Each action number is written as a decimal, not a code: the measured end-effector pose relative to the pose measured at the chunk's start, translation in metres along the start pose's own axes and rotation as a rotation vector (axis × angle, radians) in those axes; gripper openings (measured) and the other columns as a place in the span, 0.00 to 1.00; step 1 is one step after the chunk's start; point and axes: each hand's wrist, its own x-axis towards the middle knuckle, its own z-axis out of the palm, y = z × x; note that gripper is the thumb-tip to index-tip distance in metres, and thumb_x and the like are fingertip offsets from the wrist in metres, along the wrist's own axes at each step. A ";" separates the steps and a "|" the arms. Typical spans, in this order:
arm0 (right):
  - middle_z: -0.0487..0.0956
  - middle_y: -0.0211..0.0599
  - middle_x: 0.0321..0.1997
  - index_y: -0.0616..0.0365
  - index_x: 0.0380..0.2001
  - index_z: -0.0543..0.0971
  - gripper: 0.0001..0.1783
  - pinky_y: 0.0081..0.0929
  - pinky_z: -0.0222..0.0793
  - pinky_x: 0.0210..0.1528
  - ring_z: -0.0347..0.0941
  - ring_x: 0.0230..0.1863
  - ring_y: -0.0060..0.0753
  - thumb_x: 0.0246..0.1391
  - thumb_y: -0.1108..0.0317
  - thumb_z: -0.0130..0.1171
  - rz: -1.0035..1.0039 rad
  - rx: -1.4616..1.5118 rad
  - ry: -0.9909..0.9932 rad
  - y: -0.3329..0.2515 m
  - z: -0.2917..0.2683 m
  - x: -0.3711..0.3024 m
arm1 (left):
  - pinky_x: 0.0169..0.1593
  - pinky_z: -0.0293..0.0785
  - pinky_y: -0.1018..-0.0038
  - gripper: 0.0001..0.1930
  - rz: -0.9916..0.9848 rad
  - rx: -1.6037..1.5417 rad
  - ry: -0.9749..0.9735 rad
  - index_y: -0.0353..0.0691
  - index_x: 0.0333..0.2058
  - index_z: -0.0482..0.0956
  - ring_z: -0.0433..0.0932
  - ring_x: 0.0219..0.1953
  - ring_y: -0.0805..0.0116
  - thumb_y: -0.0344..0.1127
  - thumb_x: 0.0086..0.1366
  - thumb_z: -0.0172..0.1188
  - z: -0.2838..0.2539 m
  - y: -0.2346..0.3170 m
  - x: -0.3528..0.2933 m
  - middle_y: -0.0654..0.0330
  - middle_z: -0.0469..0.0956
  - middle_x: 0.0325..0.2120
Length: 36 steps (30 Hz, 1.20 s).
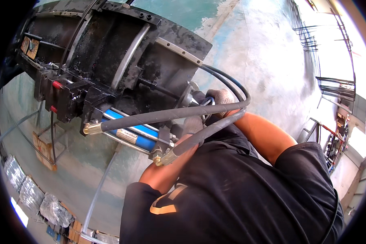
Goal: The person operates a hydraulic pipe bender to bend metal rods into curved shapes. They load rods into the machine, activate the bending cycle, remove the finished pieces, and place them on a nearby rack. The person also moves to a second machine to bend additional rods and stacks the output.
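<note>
My right hand [221, 96], in a light knit glove, is curled closed beside a round metal flange [187, 96] at the end of the machine's shaft. A shiny metal piece [208, 101] shows at its fingers, too little of it to name. My left hand [193, 123], also gloved, is close to the end of a blue hydraulic cylinder [145, 142]. A thick grey hydraulic hose [158, 115] crosses over it and hides its fingers. A second hose [203, 134] passes over my left wrist. Brass-coloured fittings [94, 129] join the hoses to the cylinder.
The heavy black machine frame [101, 44] fills the upper left, with a curved metal bar [130, 55] and red springs [57, 85]. Wire racks [335, 87] stand at the far right. Plastic-wrapped goods [30, 193] line the lower left, near a metal rail [99, 187].
</note>
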 end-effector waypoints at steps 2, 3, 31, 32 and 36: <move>0.82 0.59 0.30 0.62 0.34 0.84 0.20 0.47 0.73 0.39 0.80 0.36 0.63 0.42 0.56 0.68 -0.043 0.023 -0.026 0.015 0.006 0.005 | 0.17 0.65 0.75 0.13 -0.014 -0.031 0.022 0.42 0.28 0.79 0.73 0.16 0.70 0.37 0.73 0.53 -0.007 -0.009 0.000 0.58 0.77 0.20; 0.82 0.60 0.32 0.61 0.36 0.85 0.22 0.47 0.75 0.42 0.80 0.38 0.63 0.41 0.55 0.68 -0.047 0.036 -0.047 0.021 0.008 0.007 | 0.17 0.65 0.75 0.13 -0.016 -0.051 0.031 0.41 0.28 0.79 0.74 0.16 0.70 0.36 0.73 0.53 -0.015 -0.013 0.002 0.58 0.78 0.20; 0.82 0.54 0.55 0.55 0.51 0.82 0.22 0.46 0.75 0.57 0.79 0.58 0.52 0.65 0.51 0.54 -0.447 -0.756 -0.050 0.123 0.073 0.070 | 0.21 0.65 0.66 0.11 1.013 1.534 0.538 0.43 0.26 0.78 0.73 0.17 0.65 0.36 0.67 0.55 -0.089 -0.085 -0.023 0.60 0.73 0.17; 0.82 0.55 0.54 0.56 0.50 0.82 0.22 0.46 0.75 0.56 0.79 0.57 0.53 0.64 0.50 0.57 -0.589 -1.088 -0.030 0.155 0.086 0.113 | 0.27 0.69 0.63 0.09 1.019 1.697 0.589 0.43 0.28 0.80 0.76 0.23 0.61 0.36 0.67 0.55 -0.037 -0.083 -0.026 0.57 0.76 0.22; 0.81 0.58 0.56 0.58 0.56 0.80 0.35 0.43 0.73 0.61 0.78 0.58 0.56 0.51 0.46 0.66 -0.283 -0.104 -0.262 0.102 0.004 -0.074 | 0.53 0.78 0.58 0.14 0.684 1.561 0.566 0.43 0.45 0.84 0.83 0.47 0.48 0.38 0.65 0.56 0.009 -0.195 -0.020 0.48 0.84 0.44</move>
